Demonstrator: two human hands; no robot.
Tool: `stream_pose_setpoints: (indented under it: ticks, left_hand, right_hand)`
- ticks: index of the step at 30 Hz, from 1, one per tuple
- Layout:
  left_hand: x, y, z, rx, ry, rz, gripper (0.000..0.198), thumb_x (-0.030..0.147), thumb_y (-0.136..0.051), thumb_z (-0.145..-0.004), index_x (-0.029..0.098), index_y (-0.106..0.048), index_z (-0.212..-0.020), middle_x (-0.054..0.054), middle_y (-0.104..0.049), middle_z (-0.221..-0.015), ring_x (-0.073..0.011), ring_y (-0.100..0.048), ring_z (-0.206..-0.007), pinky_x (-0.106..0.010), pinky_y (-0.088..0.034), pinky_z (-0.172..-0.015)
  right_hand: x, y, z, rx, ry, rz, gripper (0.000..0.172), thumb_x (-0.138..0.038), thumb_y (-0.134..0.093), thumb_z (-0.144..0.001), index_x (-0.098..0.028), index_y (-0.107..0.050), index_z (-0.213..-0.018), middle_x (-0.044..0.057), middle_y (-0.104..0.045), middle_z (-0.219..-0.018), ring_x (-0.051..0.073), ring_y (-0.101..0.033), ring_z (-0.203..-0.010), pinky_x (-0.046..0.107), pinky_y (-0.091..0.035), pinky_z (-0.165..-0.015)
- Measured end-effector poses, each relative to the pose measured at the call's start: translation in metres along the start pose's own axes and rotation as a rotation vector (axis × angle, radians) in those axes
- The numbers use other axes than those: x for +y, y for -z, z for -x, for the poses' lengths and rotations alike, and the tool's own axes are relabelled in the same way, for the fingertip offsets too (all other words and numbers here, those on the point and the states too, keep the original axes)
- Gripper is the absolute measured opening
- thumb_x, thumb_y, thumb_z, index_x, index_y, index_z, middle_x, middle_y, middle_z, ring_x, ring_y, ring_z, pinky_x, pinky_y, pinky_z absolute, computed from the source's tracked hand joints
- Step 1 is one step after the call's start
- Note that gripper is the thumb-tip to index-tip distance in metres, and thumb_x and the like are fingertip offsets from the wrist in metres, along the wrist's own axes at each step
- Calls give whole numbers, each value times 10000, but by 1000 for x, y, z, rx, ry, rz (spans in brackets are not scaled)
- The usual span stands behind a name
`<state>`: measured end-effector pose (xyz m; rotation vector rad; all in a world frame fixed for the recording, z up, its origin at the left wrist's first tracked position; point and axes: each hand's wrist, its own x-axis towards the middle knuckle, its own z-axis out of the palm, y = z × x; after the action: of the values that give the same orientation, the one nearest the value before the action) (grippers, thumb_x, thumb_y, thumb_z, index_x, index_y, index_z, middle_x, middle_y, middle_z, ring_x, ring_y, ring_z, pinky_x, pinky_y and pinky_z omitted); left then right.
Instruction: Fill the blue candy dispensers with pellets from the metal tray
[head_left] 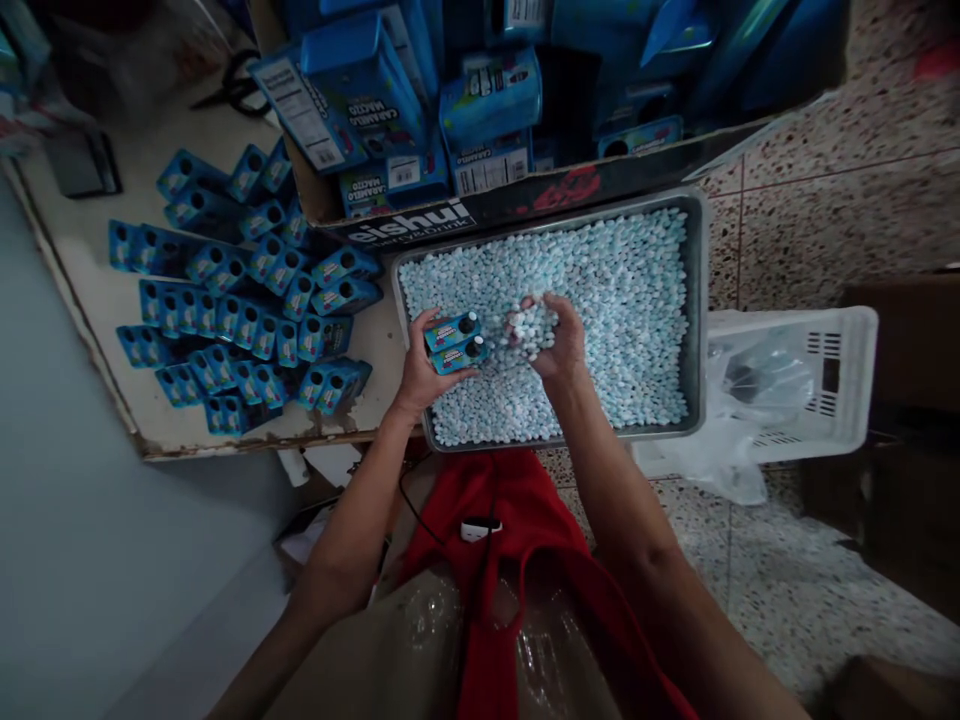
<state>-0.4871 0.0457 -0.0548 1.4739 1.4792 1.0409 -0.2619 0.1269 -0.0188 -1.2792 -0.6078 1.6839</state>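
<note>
Two small blue candy boxes (452,345) lie side by side in my left hand (420,372), held over the left part of a metal tray (701,320). Each box has a round hole at its right end, with pale candies showing there. The tray is spread with many small pale-blue and white candies (622,330). My right hand (561,340) is cupped around a heap of these candies (534,328), just right of the boxes and above the tray. Some of its fingers are hidden by the candies.
Rows of similar blue boxes (247,320) stand on the table to the left. A cardboard carton (517,205) of larger blue packs is behind the tray. Black scissors (236,88) lie at the upper left. A white plastic crate (847,380) with clear bags stands right of the tray.
</note>
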Motion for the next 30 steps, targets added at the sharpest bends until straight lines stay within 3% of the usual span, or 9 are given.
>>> stream_pose_setpoints:
  ticks: [5,9,13,15,17,20,23,25,30]
  left_hand:
    - [16,-1,0,40,-17,-169,814,545,-958,-717,294,-523,-1358,-96,-683,-1291,-313,-727,-1178,-491,-626,-1008]
    - [37,-7,3,45,-104,-242,705,351,-905,-758,285,-533,-1353,-86,-670,-1289,-316,-697,-1221,-475,-610,-1034]
    - [55,-10,3,4,-173,-301,728,170,-845,-712,285,-547,-1366,-83,-679,-1282,-331,-693,-1200,-480,-603,-1022]
    - [56,-6,-1,-8,-195,-352,738,134,-857,-672,285,-587,-1341,-80,-701,-1255,-347,-697,-1172,-506,-585,-1041]
    - [53,-1,-7,46,-181,-390,736,139,-896,-650,281,-621,-1318,-85,-715,-1231,-367,-696,-1154,-542,-567,-1058]
    - [45,2,-18,132,-147,-343,732,236,-962,-666,273,-628,-1316,-94,-714,-1230,-371,-693,-1164,-550,-583,-1029]
    - [40,-7,-22,29,-182,-220,737,370,-976,-706,278,-612,-1340,-88,-707,-1280,-346,-701,-1193,-531,-607,-1018]
    - [40,-17,-20,-21,-197,-168,725,416,-969,-721,275,-614,-1337,-85,-709,-1289,-334,-714,-1186,-527,-612,-1027]
    - [41,-33,-13,72,-117,-123,782,512,-977,-702,284,-593,-1343,-96,-700,-1310,-318,-717,-1222,-499,-609,-1060]
  right_hand:
    - [-20,-44,32,-118,132,-210,425,-692,-619,-847,-275,-628,-765,53,-708,-852,263,-714,-888,494,-616,-882]
    - [-26,-69,49,-113,306,-87,400,-661,-623,-872,-276,-646,-770,38,-694,-891,234,-689,-957,443,-556,-1002]
    - [-29,-72,57,-63,420,12,375,-596,-642,-882,-269,-658,-700,32,-690,-840,218,-668,-913,414,-527,-988]
    - [-32,-61,59,27,449,-11,423,-600,-567,-921,-268,-637,-668,31,-678,-795,215,-667,-892,423,-516,-1000]
    - [-35,-39,58,127,396,2,495,-631,-454,-963,-261,-639,-692,48,-721,-876,226,-692,-990,457,-499,-1053]
    - [-34,5,59,207,257,209,506,-648,-443,-969,-247,-737,-876,82,-744,-1304,270,-629,-1339,529,-445,-1152]
    - [-30,45,65,208,238,416,447,-626,-564,-934,-259,-794,-1048,89,-666,-1496,281,-490,-1530,533,-402,-1221]
    - [-27,59,70,205,251,467,419,-603,-613,-921,-259,-806,-1061,93,-683,-1462,269,-499,-1522,503,-406,-1234]
    - [-20,65,69,288,188,422,408,-601,-675,-875,-226,-787,-988,66,-763,-1183,241,-668,-1189,439,-496,-1110]
